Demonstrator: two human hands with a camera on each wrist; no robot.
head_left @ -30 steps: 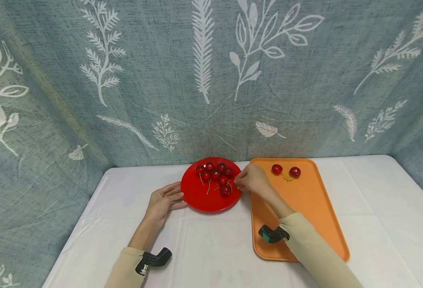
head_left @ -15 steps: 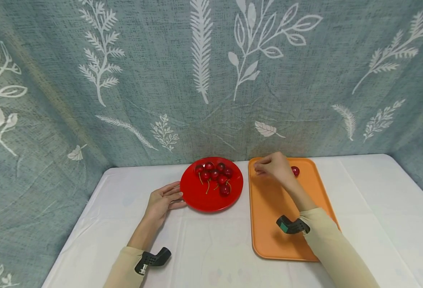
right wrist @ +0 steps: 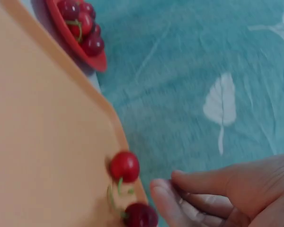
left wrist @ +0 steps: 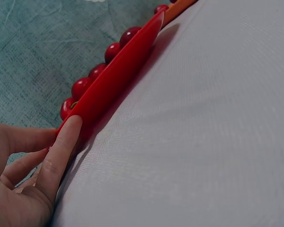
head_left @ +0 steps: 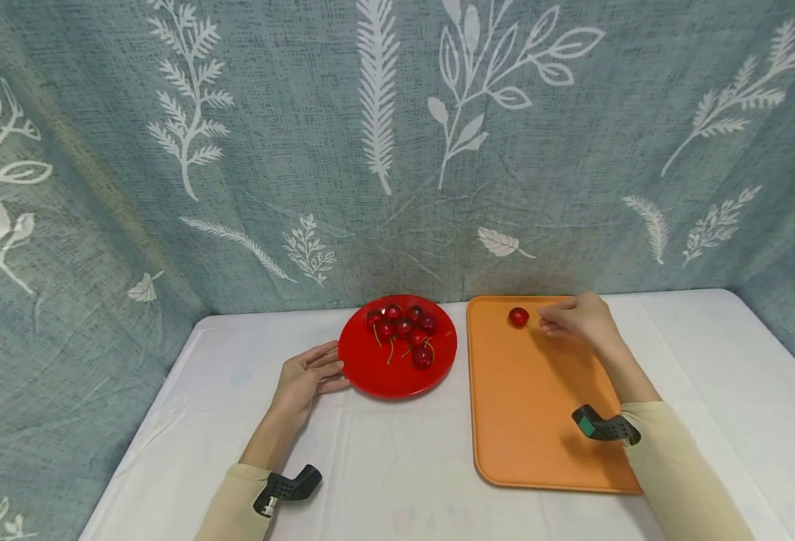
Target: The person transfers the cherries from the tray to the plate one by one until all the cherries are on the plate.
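Observation:
Several dark red cherries [head_left: 403,327], some with stems, sit together on the far half of a red plate [head_left: 387,379]. My left hand [head_left: 303,382] touches the plate's left rim with its fingers fairly straight; in the left wrist view one finger [left wrist: 61,153] lies along the plate's side. Over the far part of an orange tray [head_left: 539,421] hovers my right hand [head_left: 583,324], thumb and fingertips near each other and nothing visible between them. Just left of it lies a cherry [head_left: 518,317]. A second cherry [right wrist: 141,215] shows beside the fingertips in the right wrist view, hidden by the hand in the head view.
The tray stands right of the plate with a narrow gap between them. Both rest on a white-covered table [head_left: 384,473], close to its far edge. A grey-green curtain [head_left: 303,150] with white leaf patterns hangs behind.
My right hand has moved right, from the plate's right edge across the tray to the two cherries. The left hand and the cherries on the plate stay as they were.

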